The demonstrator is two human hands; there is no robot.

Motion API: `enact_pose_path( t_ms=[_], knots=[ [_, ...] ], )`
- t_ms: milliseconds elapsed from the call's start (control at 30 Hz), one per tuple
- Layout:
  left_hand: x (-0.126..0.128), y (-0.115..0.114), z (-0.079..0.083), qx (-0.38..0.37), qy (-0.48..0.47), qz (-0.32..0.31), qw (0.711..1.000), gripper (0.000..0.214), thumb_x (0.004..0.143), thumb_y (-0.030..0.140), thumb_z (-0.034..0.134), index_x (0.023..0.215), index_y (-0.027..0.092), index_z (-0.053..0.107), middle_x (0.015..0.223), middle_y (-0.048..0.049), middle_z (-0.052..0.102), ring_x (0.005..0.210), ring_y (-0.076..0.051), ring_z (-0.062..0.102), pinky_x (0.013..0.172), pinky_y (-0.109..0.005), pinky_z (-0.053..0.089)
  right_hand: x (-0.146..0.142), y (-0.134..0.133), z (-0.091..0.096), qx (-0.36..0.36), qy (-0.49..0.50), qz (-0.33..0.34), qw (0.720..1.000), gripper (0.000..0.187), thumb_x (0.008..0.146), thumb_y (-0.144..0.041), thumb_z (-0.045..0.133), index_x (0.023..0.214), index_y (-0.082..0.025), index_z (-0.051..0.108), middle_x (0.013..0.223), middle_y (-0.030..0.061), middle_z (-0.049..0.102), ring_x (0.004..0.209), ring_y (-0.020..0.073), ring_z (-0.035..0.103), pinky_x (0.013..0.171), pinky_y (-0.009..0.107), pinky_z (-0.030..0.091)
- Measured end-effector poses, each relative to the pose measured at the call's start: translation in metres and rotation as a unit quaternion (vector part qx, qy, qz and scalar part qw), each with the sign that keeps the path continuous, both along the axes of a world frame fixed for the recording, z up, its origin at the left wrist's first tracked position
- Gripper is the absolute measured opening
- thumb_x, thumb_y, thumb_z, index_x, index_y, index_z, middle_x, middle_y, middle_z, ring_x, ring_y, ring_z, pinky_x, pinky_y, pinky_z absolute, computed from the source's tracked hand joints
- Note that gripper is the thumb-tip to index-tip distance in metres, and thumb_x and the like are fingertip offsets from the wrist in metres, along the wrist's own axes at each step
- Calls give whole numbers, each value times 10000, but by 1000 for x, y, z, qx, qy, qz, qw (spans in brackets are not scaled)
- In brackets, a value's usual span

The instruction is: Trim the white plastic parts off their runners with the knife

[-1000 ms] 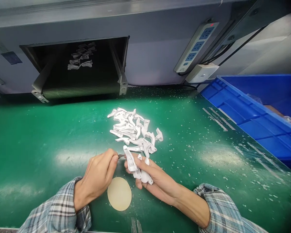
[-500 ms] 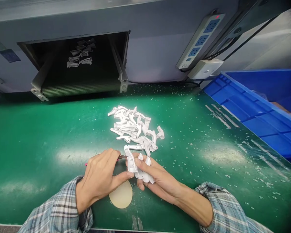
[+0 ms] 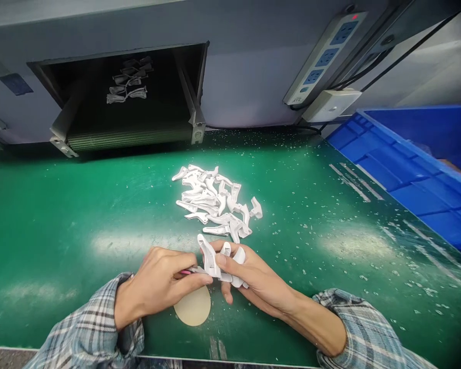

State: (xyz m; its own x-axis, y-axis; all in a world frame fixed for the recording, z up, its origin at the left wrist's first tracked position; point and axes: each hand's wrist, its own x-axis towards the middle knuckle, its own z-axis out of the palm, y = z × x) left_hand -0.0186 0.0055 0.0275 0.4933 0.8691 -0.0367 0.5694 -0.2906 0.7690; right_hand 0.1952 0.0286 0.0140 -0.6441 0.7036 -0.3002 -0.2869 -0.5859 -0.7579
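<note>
My right hand (image 3: 253, 279) is closed on a few white plastic parts (image 3: 215, 264), held upright just above the green table (image 3: 72, 205). My left hand (image 3: 163, 284) is closed on a small tool with a pink handle (image 3: 187, 272), and its thumb presses against the lowest part. A heap of the same white parts (image 3: 213, 202) lies on the table just beyond both hands. A round beige disc (image 3: 194, 307) lies flat beneath my hands, partly covered by the left one.
A blue plastic crate (image 3: 403, 159) stands at the right. At the back, a dark conveyor opening (image 3: 126, 97) carries more white parts (image 3: 126, 87). A power strip (image 3: 326, 51) and a white box (image 3: 330, 105) hang on the rear wall. Tiny white scraps litter the table.
My left hand has slid lower and toward the held parts, its thumb now against them. The tool tip has dropped from the top of the part to its base.
</note>
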Motion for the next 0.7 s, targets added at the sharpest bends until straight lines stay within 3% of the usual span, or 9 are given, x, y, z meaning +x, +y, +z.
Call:
enact_pose_path(
  t_ms=[100,200,300,367,500,600,700],
  knots=[
    [-4,7,-5,-45,-60,66,995,368,977,468,566,732,194,580,570,59,468,520,-103,400,515,-225,306,1,1,-2,-28,11,-43,999,311,870,-378,763,1084,-155,728,820,47,628,707,150,619,470,202,578],
    [-11,20,-16,19,11,160,987,190,981,385,575,992,216,662,761,26,666,650,-136,583,613,-229,410,2,2,-5,-74,43,-77,993,311,883,-345,710,1144,-177,697,934,96,668,885,229,663,487,249,604],
    [-15,33,-27,105,139,151,973,260,1018,308,519,1260,268,606,1062,-18,735,887,-186,693,717,-251,466,2,2,-6,-97,64,-91,989,300,872,-359,701,1126,-198,687,1075,109,666,1000,261,660,534,285,630],
    [-12,41,-33,141,209,124,960,320,1033,311,494,1344,271,557,1134,-44,718,953,-210,706,707,-252,476,1,1,-7,-92,49,-101,989,251,876,-397,725,1035,-208,683,1063,84,652,1015,245,650,543,263,627],
    [-1,56,-44,155,258,125,945,329,1021,380,527,1306,228,585,1044,-67,719,864,-221,716,623,-239,445,-2,-1,-8,-59,11,-92,994,336,851,-451,777,764,-191,583,755,-1,543,749,151,584,443,180,553],
    [1,62,-46,154,242,139,948,205,1006,327,556,1159,226,649,1020,-60,732,833,-203,711,620,-230,425,-2,-1,-9,-51,-1,-36,998,339,828,-465,797,838,-188,602,647,-40,478,619,122,518,377,158,496],
    [0,55,-36,156,211,157,952,147,1014,293,528,1051,223,652,954,-29,742,783,-176,695,644,-229,438,-3,-2,-8,-34,-35,-16,999,379,818,-483,798,966,-166,652,666,-22,537,630,129,546,393,165,505]
  ],
)
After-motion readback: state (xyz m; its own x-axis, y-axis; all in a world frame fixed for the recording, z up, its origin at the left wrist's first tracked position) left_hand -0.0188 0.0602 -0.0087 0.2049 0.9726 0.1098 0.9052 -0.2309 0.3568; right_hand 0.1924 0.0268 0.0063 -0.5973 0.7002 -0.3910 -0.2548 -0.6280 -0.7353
